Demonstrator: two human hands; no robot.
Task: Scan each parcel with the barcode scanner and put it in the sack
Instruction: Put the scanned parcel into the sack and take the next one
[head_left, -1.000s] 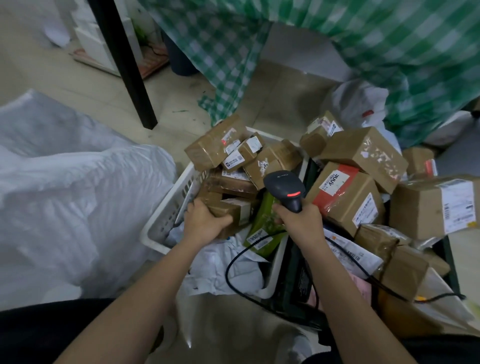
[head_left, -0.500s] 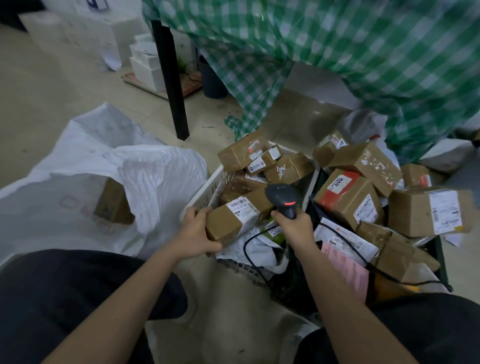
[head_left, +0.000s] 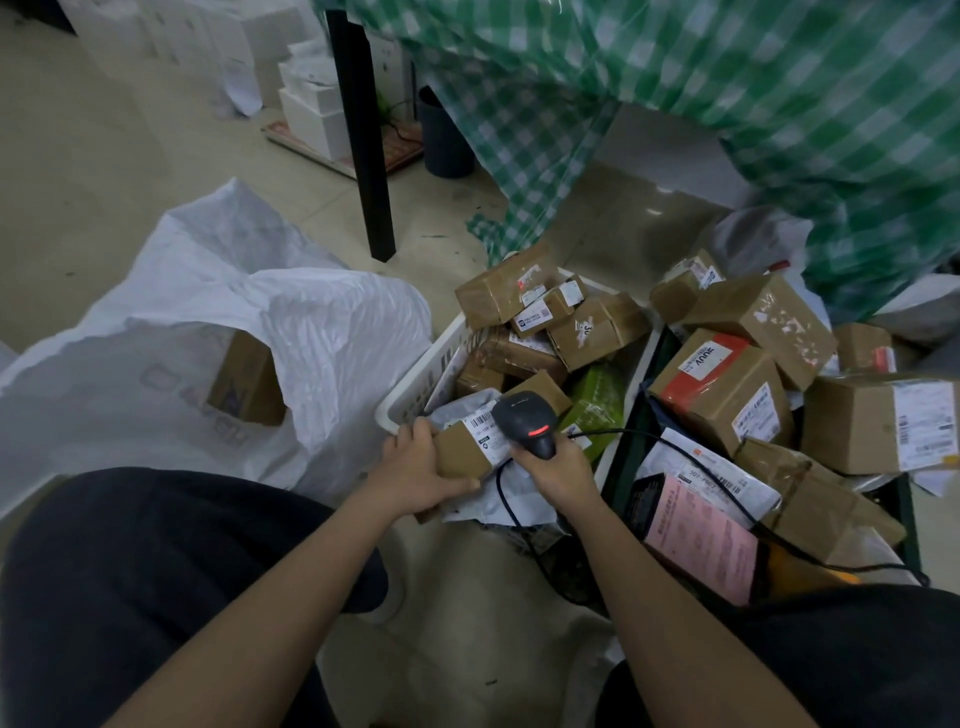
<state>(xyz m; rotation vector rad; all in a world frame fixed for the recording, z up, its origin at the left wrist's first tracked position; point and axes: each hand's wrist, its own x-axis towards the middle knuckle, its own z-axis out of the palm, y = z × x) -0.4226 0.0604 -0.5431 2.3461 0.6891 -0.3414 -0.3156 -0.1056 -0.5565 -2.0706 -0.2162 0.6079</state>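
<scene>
**Q:** Where is the parcel in hand, and how is it held?

**A:** The small brown parcel (head_left: 462, 452) sits just above the near rim of the white basket (head_left: 410, 384). The left hand (head_left: 415, 467) grasps its left end, fingers curled round it, with the white label (head_left: 485, 431) turned up. Judgement: this presents the barcode to the reader.

**Q:** And the scanner?

**A:** The right hand (head_left: 558, 467) is clenched round the handle of the barcode scanner (head_left: 524, 421). Its head hangs directly over the label, red indicator lit. Its cable (head_left: 675, 447) trails right across the pile.

**Q:** Which step is this?

**A:** Probably the scan itself; whether it has registered cannot be told.

**Q:** Where does the parcel go next?

**A:** The white sack (head_left: 208, 332) lies open just left of the basket, with 1 brown box (head_left: 249, 379) visible in its mouth. Its position on the left-hand side allows a short transfer.

**Q:** How much is left?

**A:** Many parcels are heaped in the basket and in the dark crate (head_left: 909, 519) to the right.
</scene>
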